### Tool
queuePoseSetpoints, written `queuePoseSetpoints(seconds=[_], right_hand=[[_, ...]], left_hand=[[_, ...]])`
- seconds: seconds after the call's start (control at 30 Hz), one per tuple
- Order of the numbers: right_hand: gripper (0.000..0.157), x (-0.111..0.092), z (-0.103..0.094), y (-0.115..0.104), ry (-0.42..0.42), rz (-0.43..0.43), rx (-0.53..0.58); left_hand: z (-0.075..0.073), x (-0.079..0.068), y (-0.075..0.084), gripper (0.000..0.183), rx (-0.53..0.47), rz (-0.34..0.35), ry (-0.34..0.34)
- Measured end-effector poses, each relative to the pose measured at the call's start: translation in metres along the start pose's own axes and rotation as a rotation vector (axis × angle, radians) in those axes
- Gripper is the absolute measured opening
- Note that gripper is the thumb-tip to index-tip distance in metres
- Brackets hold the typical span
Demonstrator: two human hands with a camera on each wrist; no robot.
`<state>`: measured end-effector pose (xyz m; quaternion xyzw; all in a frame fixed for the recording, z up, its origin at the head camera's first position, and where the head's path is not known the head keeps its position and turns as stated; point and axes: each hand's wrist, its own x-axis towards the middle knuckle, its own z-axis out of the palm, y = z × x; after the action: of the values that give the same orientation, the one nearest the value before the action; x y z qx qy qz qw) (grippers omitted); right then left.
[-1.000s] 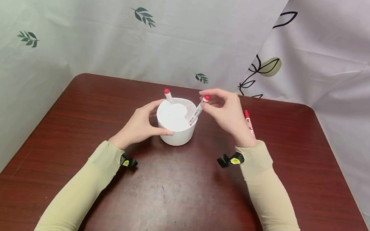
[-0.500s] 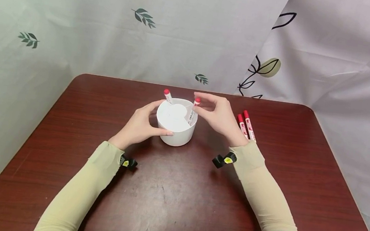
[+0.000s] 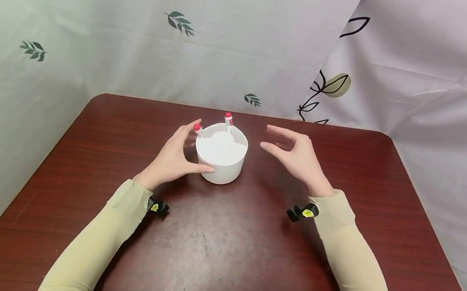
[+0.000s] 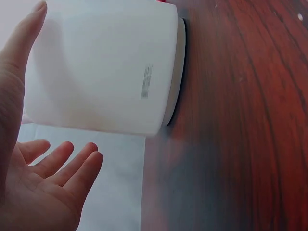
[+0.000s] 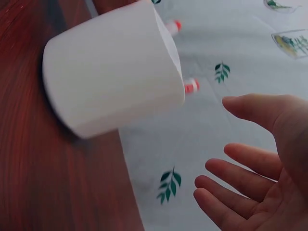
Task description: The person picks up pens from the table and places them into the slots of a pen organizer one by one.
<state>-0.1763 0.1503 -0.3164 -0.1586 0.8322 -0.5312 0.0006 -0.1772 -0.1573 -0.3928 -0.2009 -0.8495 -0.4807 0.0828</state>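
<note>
A round white pen holder [image 3: 225, 169] with inner compartments stands on the table. Two red-capped markers lean in it: one marker [image 3: 229, 120] at the back, the other marker [image 3: 198, 130] at the left rim. My left hand [image 3: 170, 160] holds the holder from its left side, thumb against the front wall and index finger at the far side. In the left wrist view, the other fingers [image 4: 85, 175] are spread off the wall. To the holder's right, my right hand [image 3: 299, 158] is apart from it, with thumb and fingers parted and nothing between them.
The dark red wooden table [image 3: 220, 259] runs back to a pale curtain [image 3: 121, 32] printed with leaves. A black camera [image 3: 302, 212] is strapped on the right wrist, and another camera [image 3: 158, 205] on the left.
My right hand lets go of a marker and draws back rightward. The holder has turned, carrying its markers leftward round the rim. Two markers lying on the table are now hidden behind the right hand.
</note>
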Motion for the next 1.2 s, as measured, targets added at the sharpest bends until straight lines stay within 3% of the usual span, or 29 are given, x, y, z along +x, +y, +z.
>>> queuePoseSetpoints(seconds=[0.2, 0.6, 0.77, 1.0, 1.2], right_hand=[[0.049, -0.010, -0.019, 0.016, 0.024, 0.058, -0.001], [0.048, -0.032, -0.056, 0.016, 0.149, 0.105, -0.051], [0.049, -0.035, -0.072, 0.020, 0.200, 0.107, -0.122], [0.052, -0.031, -0.092, 0.046, 0.247, 0.131, -0.159], [0.053, -0.030, -0.097, 0.063, 0.253, 0.150, -0.189]], left_hand=[[0.005, 0.002, 0.004, 0.110, 0.063, -0.003, 0.002], [0.009, 0.001, 0.004, 0.103, 0.077, -0.038, 0.020], [0.009, 0.001, 0.004, 0.102, 0.078, -0.038, 0.026], [0.009, 0.001, 0.005, 0.101, 0.076, -0.031, 0.031], [0.009, 0.001, 0.005, 0.102, 0.076, -0.036, 0.026]])
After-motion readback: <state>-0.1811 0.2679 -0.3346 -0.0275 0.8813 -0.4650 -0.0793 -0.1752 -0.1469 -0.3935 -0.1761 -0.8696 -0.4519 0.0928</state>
